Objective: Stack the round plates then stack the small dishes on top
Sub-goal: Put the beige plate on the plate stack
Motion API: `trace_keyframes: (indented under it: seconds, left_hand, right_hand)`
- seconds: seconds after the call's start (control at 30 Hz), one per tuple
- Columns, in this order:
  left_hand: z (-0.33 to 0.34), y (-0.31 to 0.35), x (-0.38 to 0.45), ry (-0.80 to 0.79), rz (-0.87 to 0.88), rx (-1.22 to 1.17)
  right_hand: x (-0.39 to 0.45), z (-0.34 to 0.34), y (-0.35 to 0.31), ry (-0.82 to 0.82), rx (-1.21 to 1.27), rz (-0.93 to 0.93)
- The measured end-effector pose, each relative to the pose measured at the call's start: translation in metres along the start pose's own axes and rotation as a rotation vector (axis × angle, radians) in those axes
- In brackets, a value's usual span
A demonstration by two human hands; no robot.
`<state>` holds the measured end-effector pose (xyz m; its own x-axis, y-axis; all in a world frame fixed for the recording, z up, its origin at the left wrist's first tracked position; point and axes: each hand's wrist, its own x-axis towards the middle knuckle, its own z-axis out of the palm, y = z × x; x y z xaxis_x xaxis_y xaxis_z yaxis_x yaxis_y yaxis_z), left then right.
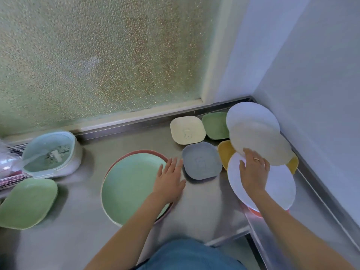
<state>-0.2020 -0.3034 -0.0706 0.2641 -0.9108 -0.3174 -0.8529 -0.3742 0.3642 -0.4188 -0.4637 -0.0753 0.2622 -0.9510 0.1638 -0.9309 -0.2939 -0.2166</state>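
A round green plate [128, 182] lies on a pink plate [134, 152] on the steel counter. My left hand [169, 180] rests flat and open on the green plate's right rim. My right hand [253, 170] grips the near edge of a beige round plate [261, 143], which is tilted above a white round plate [278, 188]. Another white plate [249, 114] sits behind it. Small square dishes lie between: cream [188, 129], green [215, 125], grey-blue [201, 160], and a yellow one [224, 152] partly hidden under the plates.
A larger green square dish [27, 201] lies at the left. A pale blue lidded strainer container [50, 152] stands behind it. A frosted window runs along the back, a white wall along the right. The counter's raised rim [311, 184] borders the right side.
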Motion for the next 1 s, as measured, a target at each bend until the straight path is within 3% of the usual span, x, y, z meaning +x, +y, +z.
trace_keyframes:
  seconds: [0.17, 0.43, 0.5, 0.63, 0.7, 0.77, 0.83, 0.9, 1.0]
  left_hand:
    - [0.014, 0.017, 0.010, -0.052, -0.062, 0.019]
    - [0.007, 0.024, 0.013, 0.074, -0.144, -0.062]
    - [-0.007, 0.025, 0.013, 0.234, -0.206, -0.338]
    - [-0.046, 0.014, 0.004, 0.519, -0.466, -1.227]
    - [-0.061, 0.001, -0.006, 0.632, -0.543, -1.250]
    - [-0.064, -0.018, -0.019, 0.713, -0.632, -1.056]
    - [-0.058, -0.040, -0.036, 0.763, -0.743, -0.961]
    - [-0.052, -0.064, -0.053, 0.785, -0.830, -0.939]
    - [-0.047, -0.089, -0.076, 0.736, -0.827, -0.957]
  right_hand:
    - [0.011, -0.001, 0.029, -0.035, -0.003, -0.080]
    - [-0.001, 0.001, 0.007, 0.051, 0.138, -0.145]
    - [-0.012, 0.002, -0.020, 0.046, 0.151, -0.304]
    - [-0.040, 0.009, -0.075, 0.069, 0.226, -0.771]
    - [-0.054, 0.016, -0.098, 0.065, 0.290, -0.897]
    - [-0.065, 0.019, -0.117, 0.019, 0.329, -1.014]
    - [-0.072, 0.013, -0.132, -0.141, 0.329, -1.131]
    - [-0.073, 0.005, -0.143, -0.270, 0.364, -1.050]
    - [-0.066, 0.006, -0.163, -0.407, 0.545, -0.519]
